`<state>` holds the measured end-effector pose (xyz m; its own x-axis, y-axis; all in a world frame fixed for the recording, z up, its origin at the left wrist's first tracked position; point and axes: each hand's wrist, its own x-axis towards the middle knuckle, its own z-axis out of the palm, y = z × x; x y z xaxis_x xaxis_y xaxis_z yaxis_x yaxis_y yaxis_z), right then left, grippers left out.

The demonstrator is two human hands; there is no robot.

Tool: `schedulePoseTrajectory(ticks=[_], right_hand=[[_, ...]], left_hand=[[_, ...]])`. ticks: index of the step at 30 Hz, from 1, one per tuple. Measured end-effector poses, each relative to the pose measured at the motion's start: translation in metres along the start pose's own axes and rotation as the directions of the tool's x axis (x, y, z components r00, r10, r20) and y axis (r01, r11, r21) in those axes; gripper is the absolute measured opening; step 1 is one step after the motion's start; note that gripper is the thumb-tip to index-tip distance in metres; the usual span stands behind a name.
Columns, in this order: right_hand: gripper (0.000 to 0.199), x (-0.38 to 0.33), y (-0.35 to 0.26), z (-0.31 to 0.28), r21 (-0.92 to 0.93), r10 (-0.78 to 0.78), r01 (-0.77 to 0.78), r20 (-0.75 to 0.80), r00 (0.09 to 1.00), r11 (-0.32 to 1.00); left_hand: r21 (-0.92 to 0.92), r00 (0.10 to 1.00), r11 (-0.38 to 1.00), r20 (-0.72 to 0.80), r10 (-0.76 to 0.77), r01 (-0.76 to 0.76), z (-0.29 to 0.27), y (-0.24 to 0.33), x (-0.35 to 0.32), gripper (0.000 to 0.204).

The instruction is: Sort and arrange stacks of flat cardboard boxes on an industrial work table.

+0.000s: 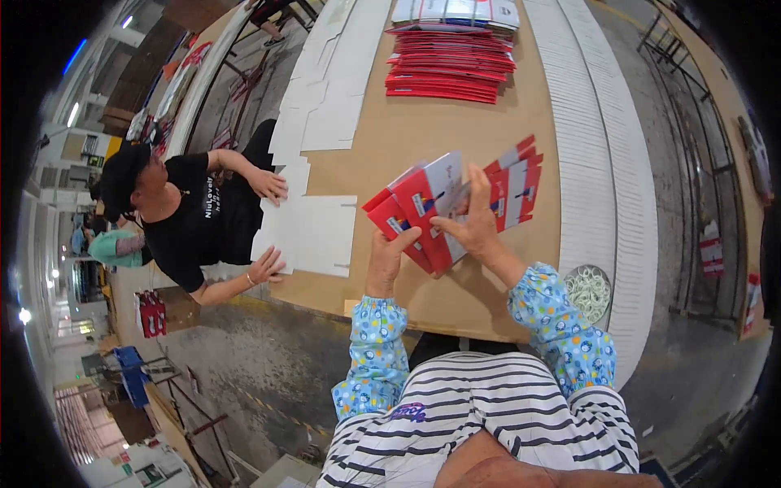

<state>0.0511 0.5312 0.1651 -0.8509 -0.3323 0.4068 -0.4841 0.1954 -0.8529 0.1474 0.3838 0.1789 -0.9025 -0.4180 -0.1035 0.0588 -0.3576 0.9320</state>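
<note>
Holding 1 fan of flat, shiny red-and-white card packs (423, 213): left hand (389, 246) pinching, right hand (472, 224) gripping, above brown cardboard table (423, 134).

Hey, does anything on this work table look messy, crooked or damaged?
Nothing looks damaged. The red stack at the far end is neat; only the red and white cards between the left hand and right hand are fanned unevenly.

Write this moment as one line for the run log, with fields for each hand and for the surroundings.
left hand: holds fanned red-and-white cards | right hand: on top of the cards | table: card stack, white sheets | co-worker: hands on the sheets
</note>
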Motion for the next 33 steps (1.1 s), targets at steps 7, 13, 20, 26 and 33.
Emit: schedulePoseTrajectory(ticks=[7, 13, 20, 26, 33], right_hand=[[0.093, -0.015, 0.006, -0.014, -0.215, -0.144, 0.182, 0.183, 0.972, 0.959], [0.095, -0.04, 0.002, -0.015, -0.039, -0.026, 0.031, 0.123, 0.992, 0.999], [0.078, -0.024, -0.001, -0.04, -0.053, -0.068, 0.094, 0.372, 0.926, 0.994], [0.04, 0.079, 0.031, -0.118, -0.2, -0.048, 0.069, 0.105, 0.993, 0.977], [0.045, 0.206, 0.186, -0.152, -0.623, 0.0, 0.065, 0.105, 0.994, 0.779]], left_hand=[[-0.173, 0.968, 0.953, -0.065, 0.241, -0.249, 0.042, -0.036, -0.011, 0.049], [0.013, 0.979, 0.991, -0.15, 0.135, -0.135, 0.03, -0.053, -0.024, 0.044], [0.031, 0.992, 0.999, -0.128, -0.018, 0.022, 0.028, -0.066, -0.032, 0.035], [-0.312, 0.946, 0.95, -0.304, -0.115, 0.015, 0.005, -0.026, -0.034, 0.04], [-0.31, 0.814, 0.851, -0.282, -0.508, 0.424, -0.023, -0.143, -0.035, 0.031]])
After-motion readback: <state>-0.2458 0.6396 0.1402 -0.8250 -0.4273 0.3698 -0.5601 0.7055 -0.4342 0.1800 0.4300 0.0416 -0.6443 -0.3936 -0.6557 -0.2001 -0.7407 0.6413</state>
